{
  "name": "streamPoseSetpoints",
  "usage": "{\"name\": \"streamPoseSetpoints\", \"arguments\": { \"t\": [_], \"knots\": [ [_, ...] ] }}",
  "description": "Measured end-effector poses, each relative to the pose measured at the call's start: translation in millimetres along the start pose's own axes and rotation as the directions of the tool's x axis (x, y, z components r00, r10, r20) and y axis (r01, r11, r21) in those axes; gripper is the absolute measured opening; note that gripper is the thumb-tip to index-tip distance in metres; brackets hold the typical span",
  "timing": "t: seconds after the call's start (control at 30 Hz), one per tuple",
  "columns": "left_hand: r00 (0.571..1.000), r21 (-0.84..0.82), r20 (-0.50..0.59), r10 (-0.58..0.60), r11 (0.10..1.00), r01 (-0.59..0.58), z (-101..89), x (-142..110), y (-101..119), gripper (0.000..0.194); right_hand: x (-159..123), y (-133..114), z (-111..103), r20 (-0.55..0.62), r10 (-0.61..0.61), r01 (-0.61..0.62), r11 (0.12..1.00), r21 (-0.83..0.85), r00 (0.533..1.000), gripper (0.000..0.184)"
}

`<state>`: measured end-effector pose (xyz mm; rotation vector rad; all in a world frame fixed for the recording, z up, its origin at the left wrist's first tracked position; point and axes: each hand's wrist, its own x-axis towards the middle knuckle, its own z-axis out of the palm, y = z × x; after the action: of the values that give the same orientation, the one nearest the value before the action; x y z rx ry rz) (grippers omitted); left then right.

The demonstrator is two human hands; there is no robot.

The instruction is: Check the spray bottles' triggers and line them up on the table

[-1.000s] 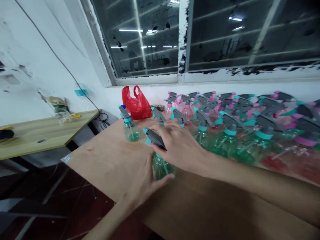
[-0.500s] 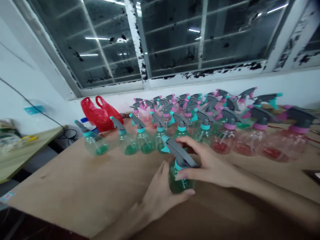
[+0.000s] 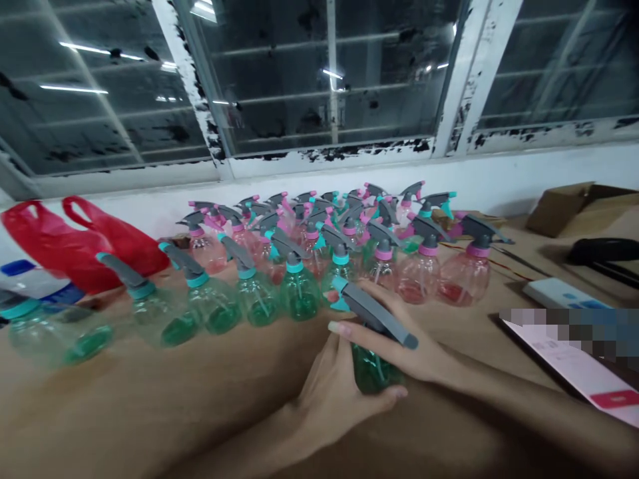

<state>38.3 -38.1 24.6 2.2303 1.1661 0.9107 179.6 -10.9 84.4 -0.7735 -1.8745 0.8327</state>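
Observation:
A green spray bottle [image 3: 377, 369] with a grey trigger head and a teal nozzle stands between my hands near the front of the table. My left hand [image 3: 342, 392] is wrapped round the lower body of the bottle, its thumb across the near side. Around the neck, just under the grey head, my right hand [image 3: 394, 326] is closed, with the thumb pointing left. The right fingers behind the bottle are partly hidden. Just beyond, another green spray bottle [image 3: 301, 289] stands upright in the front row.
Several green and pink spray bottles [image 3: 417, 276] fill the table [image 3: 200, 406] toward the window wall. A red plastic bag [image 3: 100, 246] lies at the left. To the right are a phone [image 3: 574, 366], a white box [image 3: 564, 293] and an open cardboard box [image 3: 579, 206].
My view has swung to the right, bringing the phone and cardboard box into sight. Both hands still hold the spray bottle; my right thumb has moved up to the neck.

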Motion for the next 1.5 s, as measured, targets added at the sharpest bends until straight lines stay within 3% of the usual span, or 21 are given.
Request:
{"name": "streamPoseSetpoints", "arguments": {
  "t": [0.17, 0.3, 0.43, 0.57, 0.9, 1.33, 1.5],
  "knots": [
    [0.999, 0.044, 0.038, 0.033, 0.998, -0.035, -1.1, 3.0, -5.6, 0.085, 0.6, 10.3, -2.1, -0.017, 0.009, -0.009, 1.0, 0.021, 1.0, 0.024],
    [0.987, 0.131, 0.135, 0.088, 0.986, -0.106, -12.6, -3.2, -23.4, 0.096, 1.9, 17.0, -6.2, 0.01, 0.065, -0.065, 0.998, 0.011, 0.998, 0.024],
    [0.964, 0.337, 0.264, 0.009, 0.936, -0.102, -24.8, -14.8, -44.2, 0.09, 0.9, 21.7, -9.1, -0.018, 0.073, -0.072, 0.997, 0.023, 0.997, 0.024],
    [0.94, 0.432, 0.341, -0.024, 0.892, -0.134, -28.3, -20.9, -51.9, 0.081, -0.6, 26.2, -8.7, -0.023, 0.079, -0.078, 0.996, 0.045, 0.997, 0.019],
    [0.955, 0.383, 0.284, 0.083, 0.903, -0.192, -24.5, -21.8, -59.1, 0.07, -2.7, 29.2, -6.5, -0.038, 0.093, -0.09, 0.993, 0.073, 0.995, 0.021],
    [0.953, 0.387, 0.295, 0.062, 0.905, -0.179, -24.1, -23.7, -58.7, 0.069, -0.5, 26.8, -11.9, 0.1, 0.13, -0.142, 0.981, 0.13, 0.986, 0.03],
    [0.953, 0.377, 0.296, 0.06, 0.909, -0.175, -23.3, -23.6, -59.7, 0.071, -1.5, 27.3, -11.6, 0.118, 0.197, -0.212, 0.967, 0.137, 0.973, 0.031]
  ]
}}
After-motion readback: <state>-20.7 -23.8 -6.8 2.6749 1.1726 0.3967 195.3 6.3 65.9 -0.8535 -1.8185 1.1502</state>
